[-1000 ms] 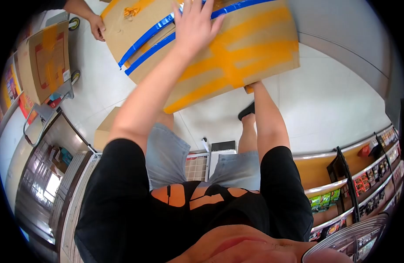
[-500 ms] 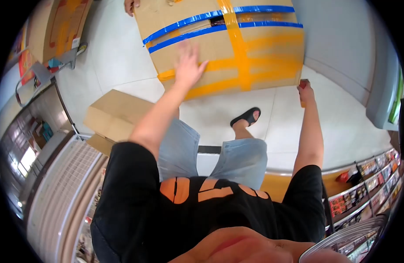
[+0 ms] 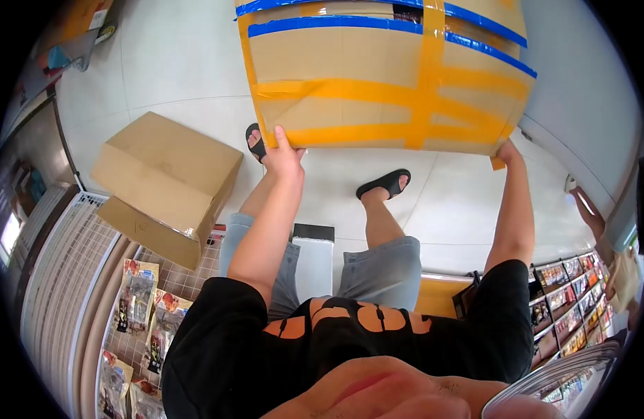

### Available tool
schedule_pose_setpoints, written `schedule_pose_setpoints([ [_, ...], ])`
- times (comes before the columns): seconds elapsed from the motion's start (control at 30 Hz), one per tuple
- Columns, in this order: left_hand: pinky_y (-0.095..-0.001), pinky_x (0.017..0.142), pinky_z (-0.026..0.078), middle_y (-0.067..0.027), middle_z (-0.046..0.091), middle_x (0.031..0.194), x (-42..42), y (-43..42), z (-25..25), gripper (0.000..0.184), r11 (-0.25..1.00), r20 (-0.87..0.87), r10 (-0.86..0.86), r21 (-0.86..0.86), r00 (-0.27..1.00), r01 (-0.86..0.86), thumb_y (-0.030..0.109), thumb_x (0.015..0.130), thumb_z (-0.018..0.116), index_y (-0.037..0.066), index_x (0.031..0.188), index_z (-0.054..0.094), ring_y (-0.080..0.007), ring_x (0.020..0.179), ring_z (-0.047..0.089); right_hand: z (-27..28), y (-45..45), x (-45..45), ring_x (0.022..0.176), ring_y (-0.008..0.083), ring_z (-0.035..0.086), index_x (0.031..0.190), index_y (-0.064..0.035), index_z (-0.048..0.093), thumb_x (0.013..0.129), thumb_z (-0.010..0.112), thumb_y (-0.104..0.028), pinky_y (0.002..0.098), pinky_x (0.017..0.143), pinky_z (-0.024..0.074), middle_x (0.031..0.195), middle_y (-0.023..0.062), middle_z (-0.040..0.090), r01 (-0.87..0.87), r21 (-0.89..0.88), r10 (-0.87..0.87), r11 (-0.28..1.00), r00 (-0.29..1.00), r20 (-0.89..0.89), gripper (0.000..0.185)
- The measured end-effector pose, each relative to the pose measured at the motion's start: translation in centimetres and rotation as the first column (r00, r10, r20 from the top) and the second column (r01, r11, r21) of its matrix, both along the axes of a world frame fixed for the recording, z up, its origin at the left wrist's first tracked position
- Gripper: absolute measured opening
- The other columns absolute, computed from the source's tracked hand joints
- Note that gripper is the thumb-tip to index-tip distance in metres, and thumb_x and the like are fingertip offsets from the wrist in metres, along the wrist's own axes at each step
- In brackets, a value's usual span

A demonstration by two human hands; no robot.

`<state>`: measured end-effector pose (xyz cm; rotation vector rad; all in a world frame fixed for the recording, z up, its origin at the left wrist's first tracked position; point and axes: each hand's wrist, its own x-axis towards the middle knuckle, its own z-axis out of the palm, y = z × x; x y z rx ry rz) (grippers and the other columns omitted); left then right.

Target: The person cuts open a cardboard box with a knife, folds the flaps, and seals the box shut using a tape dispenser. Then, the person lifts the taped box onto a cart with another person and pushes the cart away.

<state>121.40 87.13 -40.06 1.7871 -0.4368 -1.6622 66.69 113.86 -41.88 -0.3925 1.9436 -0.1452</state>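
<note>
A large cardboard box (image 3: 336,63) with orange and blue tape fills the top middle of the head view. A narrow gap between the blue strips shows something dark inside. At the box's near left corner is my left hand (image 3: 285,157), its thumb up against the side and its other fingers hidden under the edge. My right hand (image 3: 507,152) grips the near right corner from below, beside a small orange piece, with its fingers partly hidden by the box.
An opened cardboard box (image 3: 171,157) lies at the left by a wire rack (image 3: 70,258) with hanging packets. Product shelves (image 3: 570,300) stand at the lower right, near another person (image 3: 619,272). A grey panel (image 3: 580,91) borders the right side.
My left hand has moved from the box's taped face down to its near left corner. My right hand stays at the right corner. The other person's hand at the far left corner has left view.
</note>
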Motion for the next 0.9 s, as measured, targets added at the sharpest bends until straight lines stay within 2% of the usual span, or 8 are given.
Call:
schedule_pose_setpoints([
  [0.27, -0.0396, 0.073, 0.061, -0.0170, 0.063, 0.123, 7.9, -12.2, 0.4, 0.054, 0.994, 0.257, -0.073, -0.059, 0.964, 0.091, 0.036, 0.101, 0.066, -0.002, 0.135, 0.046, -0.0268, 0.105, 0.067, -1.5, 3.2, 18.7, 0.133, 0.0235, 0.053, 0.140, -0.0069, 0.059, 0.084, 0.079, -0.009, 0.0376, 0.111, 0.0429, 0.144, 0.0106, 0.060, -0.316, -0.069, 0.315, 0.946, 0.949, -0.015, 0.059],
  [0.33, -0.0382, 0.086, 0.059, -0.0202, 0.061, 0.128, 10.7, -17.4, -0.5, 0.064, 0.972, 0.347, -0.191, -0.065, 0.918, 0.226, 0.035, 0.100, 0.068, -0.004, 0.142, 0.041, -0.0261, 0.112, 0.065, 1.4, 0.1, 27.1, 0.130, 0.0226, 0.055, 0.140, -0.0064, 0.059, 0.086, 0.079, -0.014, 0.0377, 0.108, 0.0451, 0.142, 0.0093, 0.061, -0.066, -0.138, 0.074, 0.988, 0.996, 0.054, 0.059],
  [0.4, -0.0402, 0.102, 0.051, -0.0252, 0.059, 0.136, 11.5, -22.9, 0.6, 0.069, 0.799, 0.697, -0.213, -0.279, 0.684, 0.533, 0.036, 0.099, 0.068, -0.006, 0.146, 0.042, -0.0322, 0.121, 0.061, 0.9, -0.5, 33.5, 0.128, 0.0226, 0.055, 0.140, -0.0061, 0.059, 0.088, 0.078, -0.018, 0.0385, 0.106, 0.0462, 0.141, 0.0086, 0.062, 0.083, -0.139, -0.056, 0.987, 0.981, 0.185, 0.057],
  [0.5, -0.0468, 0.114, 0.039, -0.0271, 0.052, 0.147, 11.4, -35.8, 0.0, 0.069, 0.426, 0.875, -0.387, -0.110, 0.291, 0.898, 0.055, 0.097, 0.059, 0.003, 0.143, 0.056, -0.0430, 0.137, 0.048, -1.1, -1.1, 42.4, 0.139, 0.0242, 0.047, 0.144, -0.0093, 0.055, 0.087, 0.080, -0.021, 0.0405, 0.113, 0.0414, 0.150, 0.0094, 0.053, -0.032, -0.269, 0.033, 0.963, 0.999, 0.001, 0.064],
  [0.6, -0.0420, 0.115, 0.039, -0.0199, 0.054, 0.147, 3.2, -38.9, 0.2, 0.073, 0.242, 0.844, -0.503, -0.070, 0.187, 0.968, 0.061, 0.096, 0.055, 0.009, 0.147, 0.053, -0.0369, 0.138, 0.047, 1.2, -5.3, 48.8, 0.130, 0.0298, 0.056, 0.139, -0.0067, 0.057, 0.089, 0.074, -0.021, 0.0410, 0.107, 0.0466, 0.138, 0.0154, 0.062, 0.747, -0.282, -0.626, 0.603, 0.661, 0.413, 0.055],
  [0.67, -0.0492, 0.102, 0.051, -0.0266, 0.061, 0.135, -1.7, -36.4, 7.1, 0.061, 0.273, 0.929, -0.364, 0.039, 0.065, 0.961, 0.044, 0.096, 0.065, -0.002, 0.135, 0.059, -0.0363, 0.123, 0.061, 0.1, 0.0, 49.4, 0.116, 0.0380, 0.063, 0.134, -0.0047, 0.057, 0.091, 0.066, -0.020, 0.0418, 0.097, 0.0515, 0.121, 0.0227, 0.068, -0.271, -0.218, 0.272, 0.937, 0.962, -0.027, 0.047],
  [0.7, -0.0492, 0.102, 0.051, -0.0266, 0.061, 0.135, -2.0, -36.1, 7.1, 0.061, 0.288, 0.924, -0.375, 0.034, 0.080, 0.957, 0.044, 0.096, 0.065, -0.002, 0.135, 0.059, -0.0363, 0.123, 0.061, 5.9, -4.5, 48.4, 0.113, 0.0453, 0.063, 0.137, -0.0058, 0.054, 0.092, 0.061, -0.025, 0.0480, 0.098, 0.0515, 0.122, 0.0279, 0.066, -0.142, 0.124, 0.113, 0.982, 0.970, 0.217, 0.049],
  [0.9, -0.0528, 0.117, 0.033, -0.0172, 0.055, 0.142, -3.1, -37.8, 4.2, 0.090, 0.284, 0.883, -0.460, 0.244, -0.091, 0.927, 0.076, 0.085, 0.060, 0.015, 0.150, 0.048, -0.0364, 0.136, 0.048, 24.6, -9.6, 44.4, 0.126, 0.0324, 0.061, 0.151, 0.0040, 0.040, 0.083, 0.077, -0.039, 0.0376, 0.105, 0.0485, 0.134, 0.0258, 0.062, 0.277, 0.197, -0.313, 0.941, 0.931, 0.189, 0.089],
])
